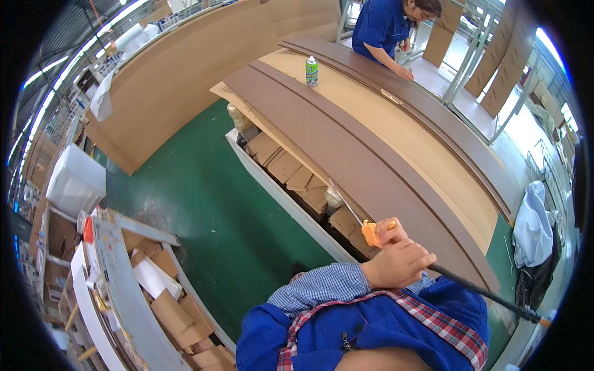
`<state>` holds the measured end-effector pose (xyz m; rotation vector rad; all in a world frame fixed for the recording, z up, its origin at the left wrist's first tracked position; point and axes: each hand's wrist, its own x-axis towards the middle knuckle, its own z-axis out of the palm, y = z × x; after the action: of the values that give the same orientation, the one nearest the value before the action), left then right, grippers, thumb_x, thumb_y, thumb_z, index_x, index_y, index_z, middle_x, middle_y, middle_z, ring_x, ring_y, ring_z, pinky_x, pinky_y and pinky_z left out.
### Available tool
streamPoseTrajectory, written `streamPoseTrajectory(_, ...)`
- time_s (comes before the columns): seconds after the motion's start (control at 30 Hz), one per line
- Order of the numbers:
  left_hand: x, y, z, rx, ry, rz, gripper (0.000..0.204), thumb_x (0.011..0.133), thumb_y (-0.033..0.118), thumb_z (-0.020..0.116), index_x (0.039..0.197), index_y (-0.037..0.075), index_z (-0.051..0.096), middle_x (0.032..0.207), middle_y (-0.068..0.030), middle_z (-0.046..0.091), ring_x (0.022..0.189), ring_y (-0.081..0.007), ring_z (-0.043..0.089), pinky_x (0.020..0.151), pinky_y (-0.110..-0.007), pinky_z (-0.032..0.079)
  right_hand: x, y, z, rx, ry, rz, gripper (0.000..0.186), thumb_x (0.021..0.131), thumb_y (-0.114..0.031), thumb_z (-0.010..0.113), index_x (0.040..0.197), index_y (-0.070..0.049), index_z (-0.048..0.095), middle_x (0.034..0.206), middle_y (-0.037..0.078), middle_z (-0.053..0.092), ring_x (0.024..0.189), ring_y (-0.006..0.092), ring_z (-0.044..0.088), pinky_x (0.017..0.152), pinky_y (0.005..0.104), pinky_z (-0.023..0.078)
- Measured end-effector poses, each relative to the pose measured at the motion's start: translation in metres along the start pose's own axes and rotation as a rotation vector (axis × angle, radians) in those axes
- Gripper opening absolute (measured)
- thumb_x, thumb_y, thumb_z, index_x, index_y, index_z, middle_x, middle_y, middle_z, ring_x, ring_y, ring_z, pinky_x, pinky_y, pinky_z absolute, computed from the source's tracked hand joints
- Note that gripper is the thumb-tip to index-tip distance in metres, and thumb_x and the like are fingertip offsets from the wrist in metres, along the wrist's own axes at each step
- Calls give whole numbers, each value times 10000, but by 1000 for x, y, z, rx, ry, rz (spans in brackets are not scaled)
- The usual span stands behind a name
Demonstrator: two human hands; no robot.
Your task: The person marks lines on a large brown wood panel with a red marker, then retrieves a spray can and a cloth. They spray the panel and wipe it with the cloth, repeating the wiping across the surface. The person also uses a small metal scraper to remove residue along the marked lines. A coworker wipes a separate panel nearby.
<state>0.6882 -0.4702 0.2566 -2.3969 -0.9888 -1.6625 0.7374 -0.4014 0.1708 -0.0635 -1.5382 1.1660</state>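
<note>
An orange air blow gun [370, 234] with a long thin metal nozzle is in my right hand [391, 231], whose fingers are closed around its handle. The nozzle points up and left, over the near edge of a long brown panel [346, 142]. My left hand [399, 264] reaches across my body and lies just below the right one. Its fingers are wrapped round a black hose [482, 291], which runs off to the lower right. Part of the right hand and its arm are hidden behind the left.
A green spray can [312, 72] stands on the cardboard-covered worktable [427, 148]. A second brown panel [445, 111] lies along the far side, where a co-worker [383, 31] in blue leans over it. Cardboard pieces fill the shelf below. A workbench [124, 290] stands at left.
</note>
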Motion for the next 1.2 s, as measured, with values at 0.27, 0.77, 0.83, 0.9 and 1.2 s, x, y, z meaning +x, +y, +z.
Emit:
streamPoseTrajectory(0.27, 9, -92, -100, -96, -60, 11, 359, 668, 51, 558, 1020, 30, 494, 791, -65, 524, 738, -207, 554, 708, -314, 452, 67, 78, 74, 78, 38, -12, 193, 773, -64, 661, 661, -89, 506, 718, 35, 468, 658, 171, 481, 618, 303, 427)
streamPoseTrajectory(0.77, 3, -301, -200, -147, -300, -164, 286, 698, 70, 594, 977, 39, 541, 845, -84, 582, 790, -231, 589, 705, -347, 476, 199, 239, 172, 134, 217, 144, 237, 803, -222, 606, 641, -64, 534, 731, 94, 519, 668, 241, 527, 644, 386, 442)
streamPoseTrajectory(0.83, 10, -326, -208, -112, -327, -88, 278, 689, 80, 601, 960, 51, 548, 847, -64, 585, 783, -205, 587, 722, -336, 465, 223, 256, 170, 84, 169, 114, 173, 801, -136, 618, 664, -62, 544, 791, 114, 545, 732, 255, 550, 692, 397, 462)
streamPoseTrajectory(0.9, 11, -344, -220, -38, -372, -27, 273, 687, 80, 601, 955, 57, 552, 852, -52, 585, 781, -188, 585, 734, -329, 459, 241, 272, 170, 34, 39, 58, 104, 796, -45, 617, 708, -54, 562, 906, 152, 595, 843, 279, 584, 772, 413, 486)
streamPoseTrajectory(1.2, 54, -422, -193, -443, -205, 35, 360, 719, 113, 631, 1055, 23, 538, 1050, -138, 524, 991, -268, 523, 866, -361, 425, 271, 260, 87, -233, 492, 74, 94, 773, -22, 539, 701, -30, 478, 874, 137, 547, 799, 224, 538, 733, 386, 480)
